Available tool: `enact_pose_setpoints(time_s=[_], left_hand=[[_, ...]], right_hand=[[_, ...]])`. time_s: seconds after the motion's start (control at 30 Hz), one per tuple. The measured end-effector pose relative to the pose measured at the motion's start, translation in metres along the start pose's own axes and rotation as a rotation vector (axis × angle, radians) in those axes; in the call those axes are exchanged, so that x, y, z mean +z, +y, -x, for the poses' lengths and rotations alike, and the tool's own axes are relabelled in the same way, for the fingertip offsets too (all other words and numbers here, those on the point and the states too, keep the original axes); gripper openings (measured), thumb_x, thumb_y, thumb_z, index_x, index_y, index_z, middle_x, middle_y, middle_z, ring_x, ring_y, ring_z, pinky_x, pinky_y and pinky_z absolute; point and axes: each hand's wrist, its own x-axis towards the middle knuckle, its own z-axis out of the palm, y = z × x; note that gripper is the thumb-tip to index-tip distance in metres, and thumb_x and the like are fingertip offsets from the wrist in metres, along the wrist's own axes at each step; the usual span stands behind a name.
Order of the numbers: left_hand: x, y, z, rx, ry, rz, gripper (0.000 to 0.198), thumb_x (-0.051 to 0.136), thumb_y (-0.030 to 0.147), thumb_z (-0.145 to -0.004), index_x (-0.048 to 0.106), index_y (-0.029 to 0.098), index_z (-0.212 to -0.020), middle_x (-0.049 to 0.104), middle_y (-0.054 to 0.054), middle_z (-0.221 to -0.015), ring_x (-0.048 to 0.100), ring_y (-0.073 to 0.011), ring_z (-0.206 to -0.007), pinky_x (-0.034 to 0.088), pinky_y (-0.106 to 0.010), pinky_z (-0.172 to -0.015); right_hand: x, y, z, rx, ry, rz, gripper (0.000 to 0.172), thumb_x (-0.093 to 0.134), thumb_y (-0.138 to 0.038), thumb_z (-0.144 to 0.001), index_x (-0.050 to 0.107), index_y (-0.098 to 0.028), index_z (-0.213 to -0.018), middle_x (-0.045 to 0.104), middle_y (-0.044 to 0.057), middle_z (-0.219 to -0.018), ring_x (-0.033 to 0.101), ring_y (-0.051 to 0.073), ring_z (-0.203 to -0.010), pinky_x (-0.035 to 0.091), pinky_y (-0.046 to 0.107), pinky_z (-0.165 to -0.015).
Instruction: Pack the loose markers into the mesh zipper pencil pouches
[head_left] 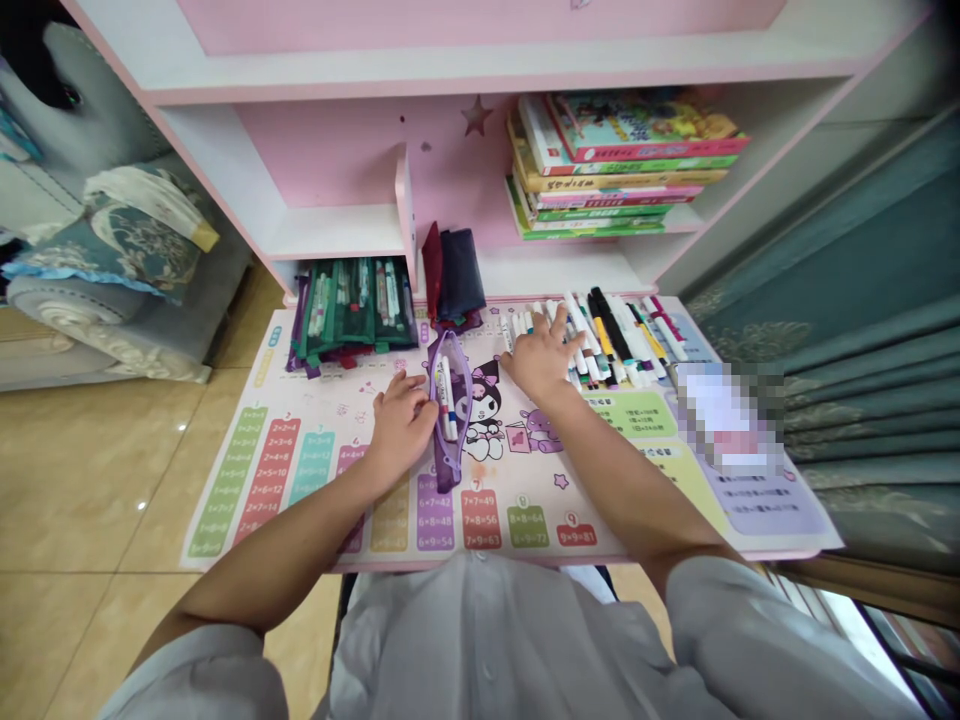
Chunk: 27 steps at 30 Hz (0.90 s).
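Note:
A purple pencil pouch with its zip mouth agape lies at the middle of the desk, with white markers inside. My left hand is at its left side, thumb and index finger closed at the edge; the other fingers are bent over the desk mat. My right hand reaches over the left end of a row of loose markers, its fingers spread and touching some of them. The markers are mostly white, with some black, yellow and magenta ones. Part of the row is hidden under that hand.
Green mesh pouches filled with markers are stacked at the back left. Dark blue and red pouches lean by the shelf divider. Books are piled on the shelf. A blurred phone-like object lies at right, near a curtain.

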Motion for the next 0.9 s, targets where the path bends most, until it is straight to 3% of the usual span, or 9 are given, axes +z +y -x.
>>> enact_pose_setpoints(time_s=[0.13,0.23,0.4,0.57,0.73,0.9], left_hand=[[-0.001,0.001,0.0,0.001,-0.003,-0.012,0.028,0.047,0.028,-0.084,0.067,0.024,-0.065,0.07,-0.004,-0.116,0.047,-0.0291,-0.133,0.029,-0.058,-0.117],[-0.001,0.0,0.0,0.003,-0.002,-0.015,0.028,0.046,0.028,-0.083,0.068,0.025,-0.067,0.07,-0.004,-0.116,0.046,-0.0291,-0.134,0.029,-0.059,-0.117],[0.001,-0.002,-0.001,0.008,0.0,-0.016,0.026,0.047,0.029,-0.083,0.069,0.025,-0.069,0.069,-0.002,-0.121,0.046,-0.0287,-0.134,0.03,-0.058,-0.117],[0.002,-0.003,0.0,0.015,0.015,-0.018,0.025,0.047,0.028,-0.084,0.066,0.023,-0.07,0.066,-0.003,-0.128,0.046,-0.0287,-0.134,0.031,-0.056,-0.116],[0.003,-0.005,-0.001,0.037,0.011,-0.015,0.023,0.048,0.027,-0.083,0.063,0.022,-0.066,0.066,-0.004,-0.126,0.047,-0.0294,-0.133,0.032,-0.056,-0.116],[0.004,-0.009,-0.002,0.056,0.024,-0.023,0.024,0.048,0.027,-0.084,0.065,0.023,-0.067,0.068,-0.003,-0.121,0.048,-0.0291,-0.131,0.033,-0.057,-0.114]], right_hand=[[-0.015,-0.004,0.005,-0.005,0.074,-0.089,0.031,0.061,-0.033,-0.078,0.075,-0.01,-0.093,0.043,0.02,-0.151,0.013,0.045,-0.149,0.015,0.077,-0.109],[-0.037,-0.013,0.017,-0.014,0.138,-0.233,0.02,0.06,-0.029,-0.075,0.073,-0.014,-0.075,0.047,0.018,-0.149,0.017,0.043,-0.149,0.018,0.075,-0.109],[-0.06,-0.037,0.047,-0.144,0.007,-0.465,0.02,0.065,-0.027,-0.072,0.063,-0.017,-0.054,0.052,0.011,-0.147,0.026,0.041,-0.146,0.024,0.07,-0.111],[-0.049,-0.054,0.065,-0.261,-0.092,-0.436,0.02,0.065,-0.028,-0.074,0.067,-0.017,-0.057,0.051,0.013,-0.147,0.024,0.04,-0.148,0.022,0.069,-0.112],[-0.037,-0.062,0.067,-0.274,-0.202,-0.4,0.022,0.063,-0.032,-0.077,0.072,-0.016,-0.065,0.047,0.016,-0.15,0.016,0.04,-0.151,0.018,0.07,-0.112],[-0.031,-0.065,0.066,-0.276,-0.221,-0.406,0.023,0.064,-0.033,-0.079,0.075,-0.016,-0.069,0.047,0.018,-0.149,0.015,0.042,-0.15,0.02,0.07,-0.111]])
